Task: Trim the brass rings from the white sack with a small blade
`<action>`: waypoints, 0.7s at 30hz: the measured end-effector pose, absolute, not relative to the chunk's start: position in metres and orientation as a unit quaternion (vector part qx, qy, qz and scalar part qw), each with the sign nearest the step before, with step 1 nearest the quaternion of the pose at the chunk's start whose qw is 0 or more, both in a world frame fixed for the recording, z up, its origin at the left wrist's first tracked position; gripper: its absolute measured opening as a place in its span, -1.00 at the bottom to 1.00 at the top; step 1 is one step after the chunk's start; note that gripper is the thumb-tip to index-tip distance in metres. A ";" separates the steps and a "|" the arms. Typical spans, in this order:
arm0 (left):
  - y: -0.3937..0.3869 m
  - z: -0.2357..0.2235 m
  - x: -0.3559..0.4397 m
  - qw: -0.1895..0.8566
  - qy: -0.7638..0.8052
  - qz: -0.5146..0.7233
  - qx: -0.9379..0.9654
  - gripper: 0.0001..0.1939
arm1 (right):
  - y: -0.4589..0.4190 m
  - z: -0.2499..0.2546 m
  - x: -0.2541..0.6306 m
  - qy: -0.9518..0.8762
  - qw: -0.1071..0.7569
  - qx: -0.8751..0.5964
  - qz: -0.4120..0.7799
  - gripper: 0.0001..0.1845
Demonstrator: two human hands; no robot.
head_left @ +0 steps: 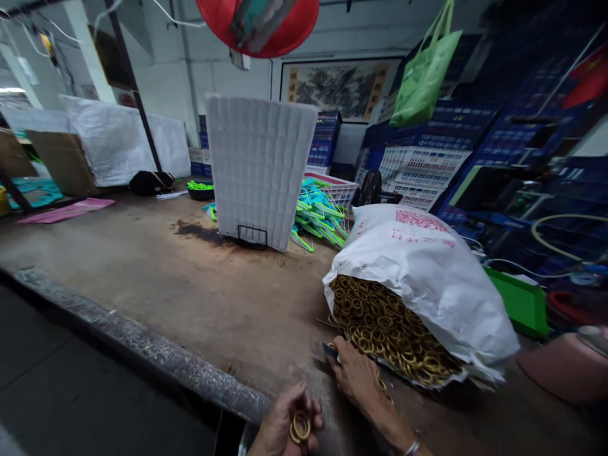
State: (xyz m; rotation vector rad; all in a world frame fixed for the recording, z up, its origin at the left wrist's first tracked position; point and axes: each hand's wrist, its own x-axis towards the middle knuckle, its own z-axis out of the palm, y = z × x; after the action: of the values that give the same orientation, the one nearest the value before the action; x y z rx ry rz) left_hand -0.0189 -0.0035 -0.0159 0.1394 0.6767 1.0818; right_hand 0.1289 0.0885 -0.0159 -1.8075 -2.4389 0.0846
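My left hand (287, 423) is near the table's front edge, its fingers curled around a few brass-coloured rings (300, 428). To its right, my right hand (356, 375) is low over the tabletop, palm down, with its fingers closed on a flat dark tool (331, 351). A greyish, blurred end of that tool points left; its exact kind is unclear. Just beyond this hand, a white woven sack (422, 259) lies on its side with its mouth towards me. Many brass-coloured rings (380, 320) fill the opening, and several loose ones are beside my right wrist.
An upright grey-white ribbed panel (261, 171) stands in a black wire holder (251, 235) on the brown table (190, 297). Green and blue hangers (323, 215) are piled behind it. A green tray (517, 301) and a pink cone (565, 367) are right of the sack. A red lamp shade hangs overhead.
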 end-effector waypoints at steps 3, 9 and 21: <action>-0.002 -0.014 -0.014 0.783 0.353 0.505 0.083 -0.66 | 0.087 -0.016 0.131 -0.805 0.072 -0.588 0.030 -0.88; -0.005 -0.006 -0.005 0.683 0.436 0.532 0.247 -0.70 | 0.069 0.002 0.134 -0.807 0.192 -0.543 0.132 -0.88; -0.024 0.019 0.005 0.474 0.405 0.538 0.567 -0.78 | 0.035 -0.011 0.150 -0.583 0.312 -0.439 0.608 -0.63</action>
State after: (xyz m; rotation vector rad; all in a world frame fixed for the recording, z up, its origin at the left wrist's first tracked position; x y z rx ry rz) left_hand 0.0054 -0.0235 0.0191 1.3869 0.9920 1.3171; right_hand 0.1495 0.0352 -0.0113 -1.1587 -1.5391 1.6035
